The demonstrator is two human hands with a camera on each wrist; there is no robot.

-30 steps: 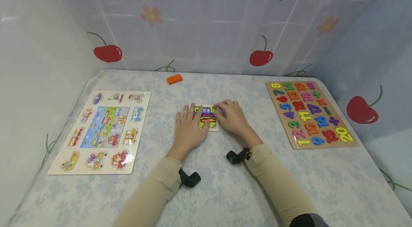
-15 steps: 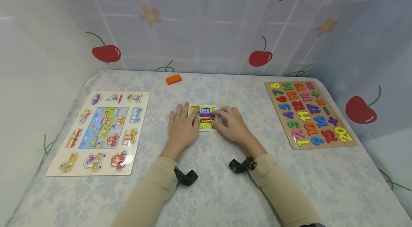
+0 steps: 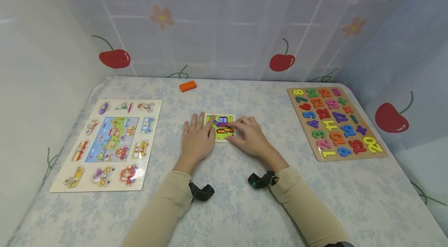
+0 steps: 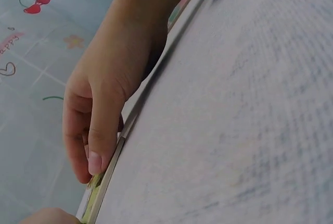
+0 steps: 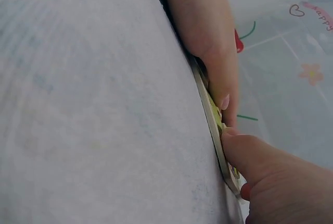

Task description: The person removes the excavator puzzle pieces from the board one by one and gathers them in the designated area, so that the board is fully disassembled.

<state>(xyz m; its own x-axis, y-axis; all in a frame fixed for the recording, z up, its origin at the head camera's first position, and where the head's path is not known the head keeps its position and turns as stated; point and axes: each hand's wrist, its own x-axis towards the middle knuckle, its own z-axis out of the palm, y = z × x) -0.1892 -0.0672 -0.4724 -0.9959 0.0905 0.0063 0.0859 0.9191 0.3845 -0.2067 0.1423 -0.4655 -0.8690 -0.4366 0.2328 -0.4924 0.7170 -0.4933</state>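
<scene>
A small square jigsaw puzzle board with a purple tracked vehicle on green lies on the table between both hands. My left hand, fingers spread and fairly straight, rests at the board's left side with index finger and thumb over its edge. My right hand pinches at a puzzle piece on the right part of the picture, thumb below and index finger above. In the left wrist view, the right hand has its thumb down at the board. In the right wrist view, the right thumb touches the board's face.
A large vehicle peg puzzle lies at the left of the table. At the right lies a wooden number board with coloured numerals. An orange block sits near the back edge, before a printed curtain.
My left hand has slid left, uncovering more of the puzzle board. My right hand's fingers have moved from the board's upper right corner down and inward onto the picture.
</scene>
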